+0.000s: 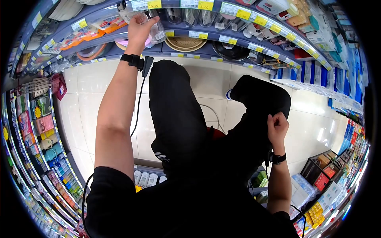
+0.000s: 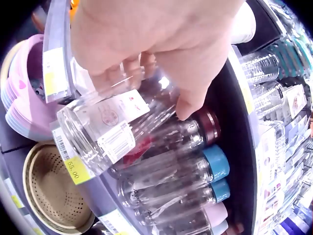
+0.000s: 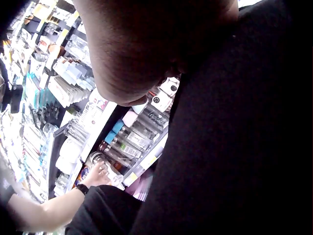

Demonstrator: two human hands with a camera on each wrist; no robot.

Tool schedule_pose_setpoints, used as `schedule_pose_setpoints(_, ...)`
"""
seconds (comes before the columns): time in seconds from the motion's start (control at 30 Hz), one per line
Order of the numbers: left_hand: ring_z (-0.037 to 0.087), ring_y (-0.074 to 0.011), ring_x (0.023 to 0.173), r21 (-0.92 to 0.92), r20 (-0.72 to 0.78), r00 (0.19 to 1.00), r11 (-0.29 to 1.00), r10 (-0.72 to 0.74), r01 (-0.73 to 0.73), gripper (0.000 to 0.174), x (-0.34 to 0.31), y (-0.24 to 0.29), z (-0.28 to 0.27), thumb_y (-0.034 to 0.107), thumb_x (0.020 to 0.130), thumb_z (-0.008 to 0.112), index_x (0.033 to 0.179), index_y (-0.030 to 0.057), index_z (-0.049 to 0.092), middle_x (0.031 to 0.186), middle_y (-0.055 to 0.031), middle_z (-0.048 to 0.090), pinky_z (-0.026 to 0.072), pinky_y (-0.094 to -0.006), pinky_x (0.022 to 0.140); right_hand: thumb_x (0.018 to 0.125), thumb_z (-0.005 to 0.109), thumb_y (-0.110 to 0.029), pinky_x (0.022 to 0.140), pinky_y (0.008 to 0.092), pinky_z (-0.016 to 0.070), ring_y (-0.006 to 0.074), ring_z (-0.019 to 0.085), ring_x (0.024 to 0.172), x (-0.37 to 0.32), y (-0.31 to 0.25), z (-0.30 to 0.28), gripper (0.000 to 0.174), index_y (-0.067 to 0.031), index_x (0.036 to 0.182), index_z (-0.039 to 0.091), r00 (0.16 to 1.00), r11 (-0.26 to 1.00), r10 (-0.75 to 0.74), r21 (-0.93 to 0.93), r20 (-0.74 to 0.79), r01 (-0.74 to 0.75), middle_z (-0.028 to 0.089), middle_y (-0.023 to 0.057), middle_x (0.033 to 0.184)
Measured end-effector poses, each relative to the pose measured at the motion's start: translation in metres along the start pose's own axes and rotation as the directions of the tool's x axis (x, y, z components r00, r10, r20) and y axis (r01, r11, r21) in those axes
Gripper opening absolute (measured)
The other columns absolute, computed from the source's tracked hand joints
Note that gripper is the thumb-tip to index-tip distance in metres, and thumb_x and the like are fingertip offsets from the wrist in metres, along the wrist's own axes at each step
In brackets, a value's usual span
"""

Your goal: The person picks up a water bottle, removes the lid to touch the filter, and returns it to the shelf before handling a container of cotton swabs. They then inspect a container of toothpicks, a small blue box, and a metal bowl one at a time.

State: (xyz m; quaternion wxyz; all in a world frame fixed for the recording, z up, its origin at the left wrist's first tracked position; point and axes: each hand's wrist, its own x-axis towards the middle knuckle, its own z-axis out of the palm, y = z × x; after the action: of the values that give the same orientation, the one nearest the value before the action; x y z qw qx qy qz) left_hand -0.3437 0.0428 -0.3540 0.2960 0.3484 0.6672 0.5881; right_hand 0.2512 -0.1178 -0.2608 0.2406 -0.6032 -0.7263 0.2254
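Note:
My left hand [image 1: 139,29] reaches to the shelf and grips a clear bottle [image 1: 158,35] by its upper part, fingers behind it and thumb along the near side. In the left wrist view the bottle [image 2: 93,129] lies tilted, its base toward the shelf's front edge and a white barcode label on its side; the hand hides its top. Beside it stand more clear bottles with dark red, blue [image 2: 216,160] and pink caps. My right hand [image 1: 279,127] rests on the right knee, fingers loosely curled, holding nothing.
Woven-look baskets [image 1: 185,43] sit on the shelf below, near pink heart-shaped basins [image 2: 29,93]. Price tags [image 1: 197,35] line the shelf edges. Orange packs [image 1: 85,36] lie to the left. Another stocked shelf [image 1: 37,131] runs along the left side, over a tiled floor [image 1: 73,111].

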Motion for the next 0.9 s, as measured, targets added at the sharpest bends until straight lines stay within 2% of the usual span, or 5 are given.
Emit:
schedule_pose_setpoints(0.13, 0.067, -0.0192, 0.106, 0.016, -0.020, 0.995, 0.995, 0.095, -0.095, 0.076, 0.015, -0.003, -0.001, 0.022, 0.075, 0.101, 0.131, -0.0058, 0.059, 0.114, -0.0100, 0.069, 0.0550, -0.0330, 0.095, 0.094, 0.077, -0.004, 0.053, 0.0313, 0.0345, 0.0155, 0.046, 0.055, 0.002, -0.004, 0.001, 0.031, -0.0034, 0.077, 0.052, 1.000, 1.000, -0.013, 0.004, -0.007, 0.013, 0.050, 0.0064, 0.066)
schedule_pose_setpoints(0.57, 0.073, -0.0218, 0.115, 0.063, -0.033, 0.980, 0.979, 0.196, -0.194, 0.072, 0.016, 0.004, 0.010, 0.018, 0.077, 0.100, 0.133, -0.0062, 0.060, 0.129, -0.0163, 0.076, 0.0559, -0.0346, 0.098, 0.094, 0.077, -0.004, 0.052, 0.0303, 0.0368, 0.0148, 0.047, 0.054, 0.005, -0.003, 0.004, 0.030, -0.0038, 0.078, 0.052, 1.000, 1.000, 0.002, -0.014, 0.010, -0.001, 0.051, 0.0062, 0.066)
schedule_pose_setpoints(0.67, 0.075, -0.0233, 0.112, 0.203, -0.033, 0.962, 0.945, 0.269, -0.258, 0.069, 0.016, 0.006, 0.013, 0.024, 0.077, 0.100, 0.128, -0.0063, 0.065, 0.126, -0.0176, 0.078, 0.0582, -0.0356, 0.094, 0.094, 0.077, -0.004, 0.053, 0.0303, 0.0368, 0.0151, 0.048, 0.055, 0.007, -0.005, 0.003, 0.030, -0.0039, 0.078, 0.052, 1.000, 1.000, -0.009, -0.023, 0.012, 0.009, 0.050, 0.0062, 0.066)
schedule_pose_setpoints(0.73, 0.077, -0.0255, 0.106, 0.431, -0.046, 0.973, 0.883, 0.227, -0.186, 0.062, 0.016, 0.009, 0.012, 0.032, 0.077, 0.099, 0.119, -0.0046, 0.072, 0.120, -0.0182, 0.079, 0.0598, -0.0359, 0.089, 0.094, 0.077, -0.004, 0.053, 0.0307, 0.0362, 0.0158, 0.047, 0.055, 0.008, -0.006, 0.003, 0.031, -0.0039, 0.078, 0.051, 0.999, 0.999, -0.029, -0.031, 0.014, 0.030, 0.050, 0.0064, 0.067)
schedule_pose_setpoints(0.9, 0.079, -0.0231, 0.102, 0.419, 0.050, 0.930, 0.837, 0.364, -0.351, 0.058, 0.035, -0.015, 0.009, 0.033, 0.080, 0.097, 0.119, -0.0035, 0.076, 0.114, -0.0144, 0.082, 0.0588, -0.0351, 0.090, 0.094, 0.077, -0.003, 0.052, 0.0316, 0.0353, 0.0170, 0.046, 0.054, 0.007, -0.008, 0.004, 0.030, -0.0037, 0.078, 0.052, 1.000, 1.000, -0.008, -0.020, 0.007, 0.008, 0.050, 0.0069, 0.067)
